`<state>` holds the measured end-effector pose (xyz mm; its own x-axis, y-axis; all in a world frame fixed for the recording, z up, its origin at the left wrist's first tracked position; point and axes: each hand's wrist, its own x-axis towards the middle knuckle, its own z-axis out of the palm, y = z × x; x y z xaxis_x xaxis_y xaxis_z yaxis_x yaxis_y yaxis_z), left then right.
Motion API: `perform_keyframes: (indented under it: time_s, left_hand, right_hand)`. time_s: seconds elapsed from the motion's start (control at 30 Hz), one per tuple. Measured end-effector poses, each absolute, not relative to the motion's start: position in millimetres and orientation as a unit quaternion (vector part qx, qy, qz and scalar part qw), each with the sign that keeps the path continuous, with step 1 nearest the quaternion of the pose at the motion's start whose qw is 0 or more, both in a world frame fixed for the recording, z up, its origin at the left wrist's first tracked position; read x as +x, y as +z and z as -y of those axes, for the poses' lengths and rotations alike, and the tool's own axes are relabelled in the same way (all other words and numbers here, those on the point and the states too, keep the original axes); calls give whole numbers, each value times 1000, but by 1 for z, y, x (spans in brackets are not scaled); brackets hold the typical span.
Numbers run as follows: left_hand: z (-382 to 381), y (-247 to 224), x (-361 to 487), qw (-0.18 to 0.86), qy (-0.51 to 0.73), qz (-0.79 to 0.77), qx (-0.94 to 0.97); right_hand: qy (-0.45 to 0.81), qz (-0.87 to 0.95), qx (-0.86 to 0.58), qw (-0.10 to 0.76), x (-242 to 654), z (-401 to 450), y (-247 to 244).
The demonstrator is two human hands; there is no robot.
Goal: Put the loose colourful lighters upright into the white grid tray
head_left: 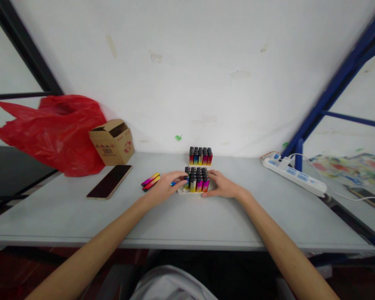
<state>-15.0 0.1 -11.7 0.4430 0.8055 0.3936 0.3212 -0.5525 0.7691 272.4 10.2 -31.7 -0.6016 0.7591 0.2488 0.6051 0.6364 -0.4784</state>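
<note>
Upright lighters (199, 183) with black tops and bright multicoloured bodies stand in rows in a low white tray (190, 193). At the tray's left front, my left hand (165, 186) has its thumb and fingers closed around a blue lighter (186, 181), partly hidden by the fingertips. My right hand (222, 185) grips the tray's right side, thumb at the front corner and fingers toward the back. Another blue end (173, 183) shows beneath my left hand. Beside that hand, loose lighters (150, 181) in purple, yellow and red lie on the table.
A second block of upright lighters (200, 156) stands behind the tray, near the wall. To the left are a phone (110, 181), an open cardboard box (113, 142) and a red plastic bag (65, 133). A white power strip (295, 175) with cables lies at right by a blue frame (331, 79).
</note>
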Motion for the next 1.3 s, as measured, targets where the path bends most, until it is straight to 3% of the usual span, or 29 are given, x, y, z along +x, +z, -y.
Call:
perform_keyframes:
  time_s: [0.13, 0.27, 0.57, 0.77, 1.0, 1.2, 1.3]
  left_hand:
    - [2, -3, -17, 304, 409, -378, 773]
    - [-12, 13, -44, 195, 442, -440, 757]
    - [-20, -4, -119, 17, 260, -492, 831]
    - [6, -16, -119, 14, 191, -510, 838]
    - [39, -18, -86, -28, 198, -610, 767]
    - [45, 2, -81, 95, 222, -595, 767]
    - [29, 8, -95, 76, 218, -599, 767]
  right_hand:
    - [176, 877, -390, 218, 273, -10, -31]
    - [176, 877, -393, 213, 273, -10, -31]
    - [171, 877, -394, 217, 273, -12, -34]
    - [173, 876, -397, 214, 273, -12, -33]
    - [171, 877, -397, 210, 273, -11, -32]
    - [170, 877, -396, 212, 273, -11, -32]
    - [174, 875, -400, 213, 273, -12, -33]
